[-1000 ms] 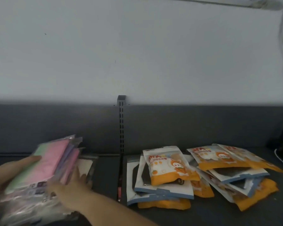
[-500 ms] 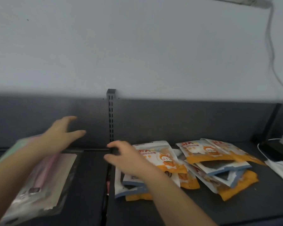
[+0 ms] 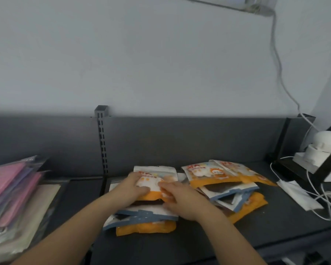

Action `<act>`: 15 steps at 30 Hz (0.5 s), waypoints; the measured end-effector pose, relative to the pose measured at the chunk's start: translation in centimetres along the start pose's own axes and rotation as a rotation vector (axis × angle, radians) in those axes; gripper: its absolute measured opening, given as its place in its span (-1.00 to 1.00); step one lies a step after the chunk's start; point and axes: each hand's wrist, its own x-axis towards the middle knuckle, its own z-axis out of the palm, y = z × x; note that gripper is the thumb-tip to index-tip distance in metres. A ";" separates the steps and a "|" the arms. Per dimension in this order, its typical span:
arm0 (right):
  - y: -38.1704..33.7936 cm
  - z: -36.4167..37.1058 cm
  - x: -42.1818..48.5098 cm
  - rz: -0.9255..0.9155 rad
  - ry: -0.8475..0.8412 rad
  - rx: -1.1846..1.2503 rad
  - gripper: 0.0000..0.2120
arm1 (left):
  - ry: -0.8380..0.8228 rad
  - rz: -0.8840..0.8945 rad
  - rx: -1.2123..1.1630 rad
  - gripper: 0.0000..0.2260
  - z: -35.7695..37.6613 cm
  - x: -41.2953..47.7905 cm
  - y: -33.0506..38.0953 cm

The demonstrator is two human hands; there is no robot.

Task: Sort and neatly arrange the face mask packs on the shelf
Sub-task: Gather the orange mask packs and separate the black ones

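Note:
A loose pile of orange-and-white and blue-and-white face mask packs (image 3: 141, 217) lies on the dark shelf (image 3: 199, 238) at the centre. My left hand (image 3: 132, 187) rests flat on the top orange-and-white pack (image 3: 155, 173). My right hand (image 3: 182, 199) grips that pack at its right lower edge, thumb on top. A second untidy pile of the same packs (image 3: 227, 180) lies just to the right, touching the first. A stack of pink and pastel mask packs (image 3: 11, 190) sits at the far left.
A slotted metal upright (image 3: 103, 142) divides the shelf's back panel. At the right lie a loose white mask (image 3: 298, 194), white cables (image 3: 321, 205) and a white object (image 3: 325, 142) on a black stand. Bare shelf shows in front of the piles.
Both hands left the pastel stack, which now lies on the left of the shelf, and moved right onto the centre pile's top orange pack. The view has also shifted right.

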 end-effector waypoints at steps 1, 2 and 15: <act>0.2 0.0 -0.2 -0.026 0.050 -0.005 -0.37 | 0.028 0.007 -0.063 -0.43 0.1 0.1 0.1; 0.3 -0.3 -0.5 -0.052 0.075 -0.008 -0.42 | 0.052 0.004 -0.126 -0.43 0.1 0.1 0.2; 6.4 -2.3 -1.1 0.332 0.171 -0.310 -0.43 | 0.059 -0.205 -0.370 -0.27 0.5 0.5 0.1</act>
